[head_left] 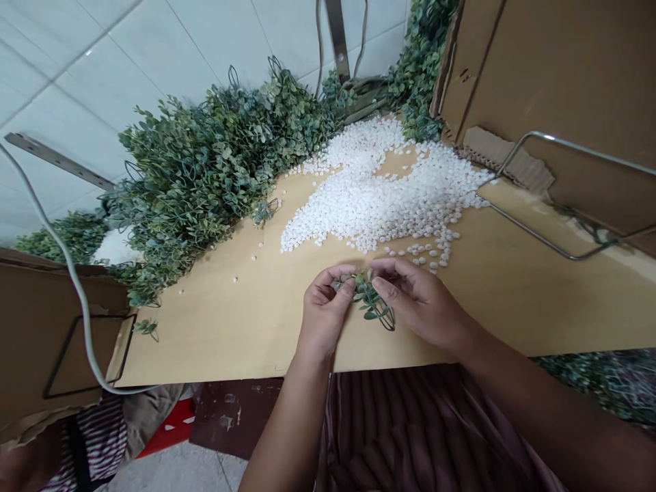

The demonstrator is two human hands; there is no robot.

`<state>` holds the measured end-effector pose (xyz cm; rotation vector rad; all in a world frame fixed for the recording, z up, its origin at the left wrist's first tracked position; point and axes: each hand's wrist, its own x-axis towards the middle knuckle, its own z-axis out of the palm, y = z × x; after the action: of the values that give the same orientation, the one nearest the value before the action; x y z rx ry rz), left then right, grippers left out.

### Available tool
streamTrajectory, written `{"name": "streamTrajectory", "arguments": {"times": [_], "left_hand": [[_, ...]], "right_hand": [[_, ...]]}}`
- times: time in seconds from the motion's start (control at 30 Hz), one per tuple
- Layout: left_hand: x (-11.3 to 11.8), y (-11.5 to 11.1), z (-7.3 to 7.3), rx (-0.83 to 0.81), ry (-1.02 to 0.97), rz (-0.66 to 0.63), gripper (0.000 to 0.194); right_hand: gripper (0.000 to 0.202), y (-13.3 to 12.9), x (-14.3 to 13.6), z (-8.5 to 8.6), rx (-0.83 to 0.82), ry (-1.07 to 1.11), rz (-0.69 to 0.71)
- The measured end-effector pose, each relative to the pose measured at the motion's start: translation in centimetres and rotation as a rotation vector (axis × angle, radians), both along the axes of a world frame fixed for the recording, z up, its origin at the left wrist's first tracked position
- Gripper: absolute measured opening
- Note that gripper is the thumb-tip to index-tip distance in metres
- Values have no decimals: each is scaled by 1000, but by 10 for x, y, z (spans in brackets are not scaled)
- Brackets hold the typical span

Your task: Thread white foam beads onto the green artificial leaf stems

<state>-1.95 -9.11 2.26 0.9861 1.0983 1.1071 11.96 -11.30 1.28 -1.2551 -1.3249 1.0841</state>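
Note:
Between my two hands, above the front of the tan table (230,342), is a small artificial leaf sprig (370,301) with green leaves and a looped dark stem hanging down to the right. My left hand (331,301) pinches its leafy upper end between thumb and fingers. My right hand (417,297) is closed at the top of the same sprig, thumb against fingertips. What lies between the fingertips is too small to make out. Just beyond my hands spreads a heap of small white beads (369,198), with some loose ones near my right fingers.
A large pile of artificial greenery (220,150) lies along the tiled wall at the back left. Cardboard boxes (564,89) with wire handles (527,246) stand at both ends. A grey cable (76,287) hangs at the left. Another person in a striped garment (97,437) is at the lower left.

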Motion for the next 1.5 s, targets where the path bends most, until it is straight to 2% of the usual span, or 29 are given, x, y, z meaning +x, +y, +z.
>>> {"name": "streamTrajectory", "arguments": {"times": [0.17, 0.27, 0.33, 0.4, 0.53, 0.73, 0.93, 1.03, 1.17, 1.27, 1.33, 1.47, 1.5], "left_hand": [[0, -2, 0, 0, -58, 45, 21], [3, -2, 0, 26, -59, 84, 20], [4, -2, -1, 77, -36, 115, 18], [6, -3, -2, 126, 6, 122, 16], [7, -6, 0, 146, 90, 100, 15], [7, -7, 4, 132, 107, 68, 13], [9, -7, 6, 128, 127, 74, 11], [8, -6, 6, 118, 155, 67, 12], [-2, -2, 5, 112, 204, 14, 10], [-16, 6, 7, 110, 312, -132, 7], [-26, 17, 9, 169, 450, -166, 8], [-37, 52, 9, 340, 901, 32, 13], [-37, 61, 7, 364, 1003, 47, 16]], "right_hand": [[25, -2, 2, 2, -53, 16, 159], [26, -4, 1, 5, -31, -18, 69], [27, -6, 0, 8, 26, -62, -47], [24, -9, -2, 11, 108, -159, -95], [13, -10, -4, 12, 185, -343, -42], [12, -7, 1, 7, 132, -188, -16], [8, -7, -2, 6, 185, -270, -21], [5, -6, -1, 6, 142, -115, -44], [8, -3, 4, 7, -44, 284, -37], [19, -2, 5, 9, -168, 538, -28], [26, -1, 4, 9, -206, 583, -34], [31, -1, -2, 9, -225, 523, -30], [30, -1, -4, 9, -222, 507, -23]]}}
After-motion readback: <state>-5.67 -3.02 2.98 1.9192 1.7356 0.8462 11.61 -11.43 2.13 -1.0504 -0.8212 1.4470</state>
